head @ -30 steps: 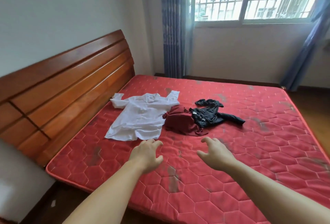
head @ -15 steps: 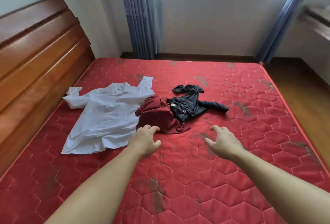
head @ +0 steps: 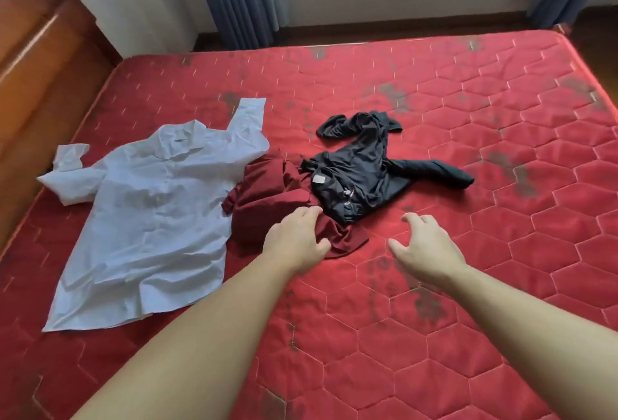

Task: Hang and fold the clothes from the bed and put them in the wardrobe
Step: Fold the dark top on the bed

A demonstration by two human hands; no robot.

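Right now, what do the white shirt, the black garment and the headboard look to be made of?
White shirt: thin matte woven cloth, likely cotton; fine creases, mattress colour faintly showing through. Black garment: smooth, slightly shiny knit, perhaps synthetic; soft highlights on the folds. Headboard: varnished wood by its look; glossy reflections.

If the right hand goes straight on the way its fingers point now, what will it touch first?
Most likely the black garment. The right hand is open, its fingers pointing up and left across bare mattress towards that garment's near edge. Its height above the bed is unclear, so it could meet the mattress first.
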